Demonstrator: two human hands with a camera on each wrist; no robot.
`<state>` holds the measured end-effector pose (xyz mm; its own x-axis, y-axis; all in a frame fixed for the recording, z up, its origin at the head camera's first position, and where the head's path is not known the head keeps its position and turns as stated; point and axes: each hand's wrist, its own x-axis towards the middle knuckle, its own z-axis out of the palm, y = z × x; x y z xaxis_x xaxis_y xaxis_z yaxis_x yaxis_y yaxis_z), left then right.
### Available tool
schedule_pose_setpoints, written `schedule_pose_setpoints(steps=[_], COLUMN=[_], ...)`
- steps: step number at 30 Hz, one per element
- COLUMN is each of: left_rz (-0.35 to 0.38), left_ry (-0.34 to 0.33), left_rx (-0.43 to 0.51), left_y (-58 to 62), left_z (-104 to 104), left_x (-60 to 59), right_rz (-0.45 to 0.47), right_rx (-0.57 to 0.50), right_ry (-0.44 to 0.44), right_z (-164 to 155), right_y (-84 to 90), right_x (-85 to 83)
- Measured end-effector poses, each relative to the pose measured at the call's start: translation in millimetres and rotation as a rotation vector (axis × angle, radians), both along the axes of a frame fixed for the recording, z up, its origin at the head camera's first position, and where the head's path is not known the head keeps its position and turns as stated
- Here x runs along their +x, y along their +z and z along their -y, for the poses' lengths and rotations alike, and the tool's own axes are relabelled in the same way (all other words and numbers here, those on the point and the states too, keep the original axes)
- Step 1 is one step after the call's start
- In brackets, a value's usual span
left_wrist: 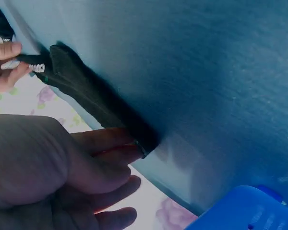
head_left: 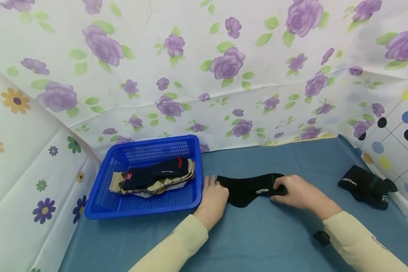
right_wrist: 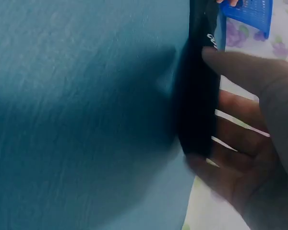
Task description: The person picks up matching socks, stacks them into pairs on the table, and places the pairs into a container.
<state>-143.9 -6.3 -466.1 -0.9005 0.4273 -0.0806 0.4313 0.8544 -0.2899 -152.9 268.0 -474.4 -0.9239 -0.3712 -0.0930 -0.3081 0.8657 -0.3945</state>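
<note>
A black sock (head_left: 246,189) with white COTTON lettering lies stretched sideways on the blue cloth, its heel bulging toward the front. My left hand (head_left: 213,198) holds its left end, beside the basket; in the left wrist view, fingertips (left_wrist: 117,139) are at the sock's edge (left_wrist: 146,146). At the other end, my right hand (head_left: 297,190) grips the toe. The right wrist view has the thumb (right_wrist: 230,62) along one side of the dark fabric (right_wrist: 199,105) and the other fingers on its far side and end.
Left of the sock stands a blue basket (head_left: 91,211) holding folded socks, a navy one (head_left: 156,175) on top. More black socks (head_left: 363,187) lie at the right. A small black object (head_left: 322,238) is by the right sleeve. Flowered sheets (head_left: 204,83) hang behind and at both sides.
</note>
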Motion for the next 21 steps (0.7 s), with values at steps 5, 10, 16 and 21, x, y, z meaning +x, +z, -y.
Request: schedule_pose_setpoints(steps=[5, 10, 16, 21], left_rz=[-0.104, -0.106, -0.040, -0.004], left_ry=[-0.009, -0.052, -0.008, 0.018], left_rx=[0.110, 0.192, 0.281, 0.304], left_y=[-1.9, -4.2, -18.5, -24.8], left_z=[-0.8, -3.9, -0.3, 3.0], left_x=[0.6, 0.7, -3.6, -5.7], right_rz=[-0.062, -0.208, -0.212, -0.163], right_rx=[-0.011, -0.031, 0.019, 0.068], right_ry=[-0.020, 0.017, 0.079, 0.042], right_z=[2.6, 8.8, 13.3, 11.2], right_y=[4.6, 8.9, -2.4, -10.4], right_x=[1.4, -0.3, -2.8, -6.7])
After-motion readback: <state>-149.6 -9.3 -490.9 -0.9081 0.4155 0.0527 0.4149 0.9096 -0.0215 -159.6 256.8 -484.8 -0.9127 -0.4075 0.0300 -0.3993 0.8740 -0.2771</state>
